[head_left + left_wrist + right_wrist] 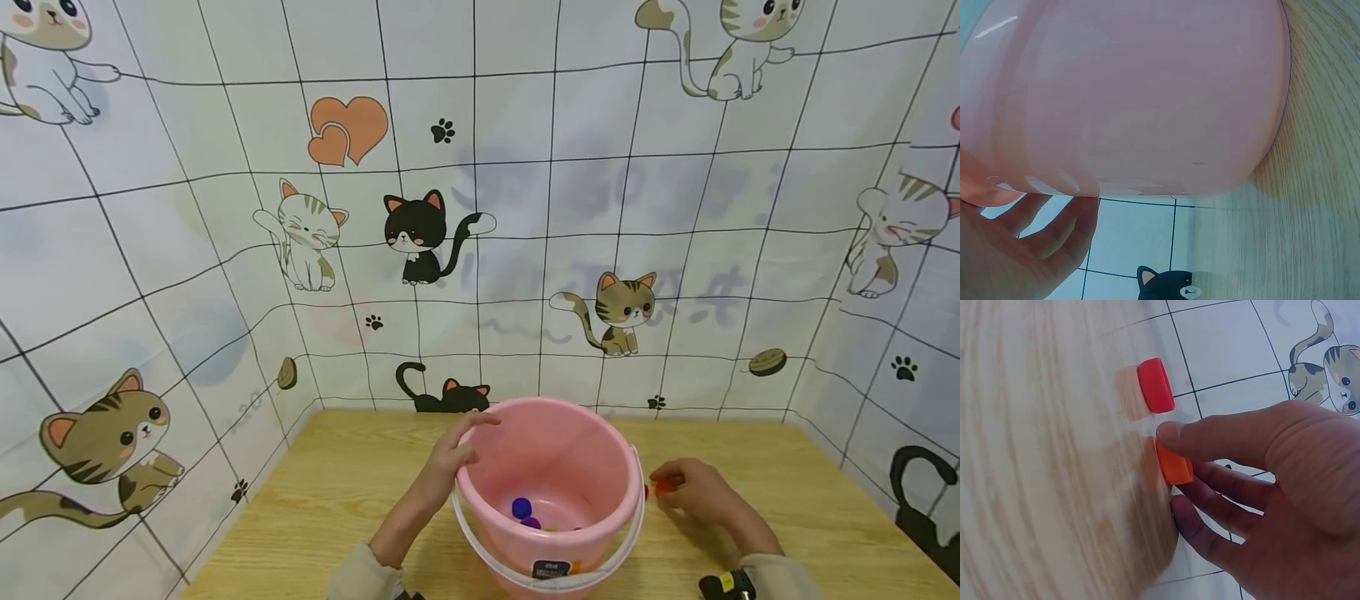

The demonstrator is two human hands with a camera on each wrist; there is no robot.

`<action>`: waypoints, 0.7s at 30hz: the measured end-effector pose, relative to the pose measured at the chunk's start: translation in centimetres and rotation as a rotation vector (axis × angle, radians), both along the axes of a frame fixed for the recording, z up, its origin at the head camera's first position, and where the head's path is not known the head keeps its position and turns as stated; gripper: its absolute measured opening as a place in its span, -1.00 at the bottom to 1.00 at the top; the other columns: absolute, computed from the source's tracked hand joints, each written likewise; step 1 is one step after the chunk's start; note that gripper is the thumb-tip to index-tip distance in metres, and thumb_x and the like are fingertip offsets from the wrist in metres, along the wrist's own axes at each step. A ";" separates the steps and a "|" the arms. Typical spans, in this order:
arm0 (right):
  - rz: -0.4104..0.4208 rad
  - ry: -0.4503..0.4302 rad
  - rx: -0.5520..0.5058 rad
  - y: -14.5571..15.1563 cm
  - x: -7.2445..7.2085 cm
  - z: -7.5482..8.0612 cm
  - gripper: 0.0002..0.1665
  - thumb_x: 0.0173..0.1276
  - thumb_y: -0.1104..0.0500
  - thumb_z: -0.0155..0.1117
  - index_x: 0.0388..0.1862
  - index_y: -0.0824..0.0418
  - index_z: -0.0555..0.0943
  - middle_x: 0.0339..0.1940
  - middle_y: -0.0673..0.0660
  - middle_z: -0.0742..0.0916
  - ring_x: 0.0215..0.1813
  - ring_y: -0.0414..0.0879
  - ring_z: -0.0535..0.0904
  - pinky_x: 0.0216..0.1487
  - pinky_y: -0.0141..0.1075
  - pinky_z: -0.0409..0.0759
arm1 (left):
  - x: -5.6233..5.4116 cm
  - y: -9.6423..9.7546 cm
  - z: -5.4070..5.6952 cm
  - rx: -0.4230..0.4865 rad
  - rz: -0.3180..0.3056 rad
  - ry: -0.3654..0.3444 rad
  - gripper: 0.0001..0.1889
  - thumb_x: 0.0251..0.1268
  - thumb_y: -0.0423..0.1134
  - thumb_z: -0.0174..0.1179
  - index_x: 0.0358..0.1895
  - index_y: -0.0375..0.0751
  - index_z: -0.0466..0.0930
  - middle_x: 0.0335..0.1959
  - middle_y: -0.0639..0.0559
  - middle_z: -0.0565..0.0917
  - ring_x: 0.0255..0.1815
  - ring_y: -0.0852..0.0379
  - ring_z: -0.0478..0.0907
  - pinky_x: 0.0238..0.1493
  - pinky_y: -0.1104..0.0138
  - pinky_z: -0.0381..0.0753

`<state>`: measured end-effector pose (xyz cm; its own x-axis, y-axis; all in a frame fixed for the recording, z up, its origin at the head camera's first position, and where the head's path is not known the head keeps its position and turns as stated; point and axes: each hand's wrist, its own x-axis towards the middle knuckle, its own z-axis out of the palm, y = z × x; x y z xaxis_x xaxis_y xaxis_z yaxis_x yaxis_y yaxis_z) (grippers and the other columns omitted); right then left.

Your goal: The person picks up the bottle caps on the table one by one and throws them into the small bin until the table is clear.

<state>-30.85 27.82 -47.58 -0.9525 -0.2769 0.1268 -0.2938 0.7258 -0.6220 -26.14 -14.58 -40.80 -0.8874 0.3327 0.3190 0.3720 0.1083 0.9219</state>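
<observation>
A pink bucket (517, 546) stands on the wooden table, its white handle (467, 533) hanging down at the front. My left hand (442, 467) grips the bucket's left rim; in the left wrist view its fingers lie against the pink wall. Inside the bucket are a blue cap-like piece (521, 507) and a purple piece (531, 522), with other bits partly hidden by the rim. To the bucket's right, my right hand (697, 492) pinches a small orange cap (1175, 464) at the table surface. A red cap (1155, 385) lies just beyond the thumb, close to the bucket.
The light wooden table (360, 467) meets a cloth wall (510, 333) printed with grid lines and cartoon cats at the back. Similar cloth closes off both sides. A black wrist strap (727, 586) sits on the right forearm.
</observation>
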 end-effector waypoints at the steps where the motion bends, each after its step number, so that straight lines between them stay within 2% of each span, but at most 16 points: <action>1: 0.000 0.003 0.000 0.0 0.0 0.0 -0.55 0.04 0.30 0.49 -0.02 0.37 0.74 -0.10 0.21 0.79 -0.08 0.01 0.69 -0.07 -0.25 0.62 | 0.0 0.0 0.0 0.004 0.001 -0.004 -0.42 0.23 -0.31 -0.09 0.35 -0.05 0.52 0.45 -0.11 0.42 0.09 -0.26 0.59 -0.08 0.18 0.72; 7: -0.018 0.019 0.010 -0.1 0.1 0.0 -0.51 -0.04 0.32 0.52 -0.03 0.37 0.74 -0.14 0.17 0.80 -0.10 -0.01 0.68 -0.08 -0.25 0.62 | 0.0 0.0 0.0 0.000 0.000 0.009 -0.42 0.21 -0.31 -0.10 0.35 -0.10 0.52 0.46 -0.13 0.41 0.11 -0.23 0.57 -0.09 0.22 0.70; 13: -0.010 0.028 0.016 -0.2 0.1 0.1 -0.52 -0.03 0.33 0.53 -0.04 0.38 0.74 -0.16 0.16 0.80 -0.12 -0.02 0.68 -0.10 -0.29 0.62 | 0.0 0.0 0.0 0.011 -0.016 0.003 -0.42 0.22 -0.30 -0.10 0.36 -0.08 0.51 0.43 -0.15 0.43 0.06 -0.27 0.60 -0.09 0.20 0.72; 21: -0.005 -0.001 -0.004 -0.3 0.4 0.5 -0.54 0.01 0.35 0.48 -0.02 0.40 0.72 -0.17 0.16 0.80 -0.12 -0.02 0.67 -0.17 -0.34 0.60 | 0.0 0.1 0.1 0.017 -0.008 0.012 -0.42 0.18 -0.31 -0.08 0.32 -0.06 0.54 0.41 -0.15 0.45 0.07 -0.26 0.60 -0.04 0.05 0.72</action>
<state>-30.46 27.52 -47.11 -0.9540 -0.2715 0.1270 -0.2895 0.7246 -0.6254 -26.12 -14.52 -40.72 -0.8811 0.3336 0.3352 0.3835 0.0893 0.9192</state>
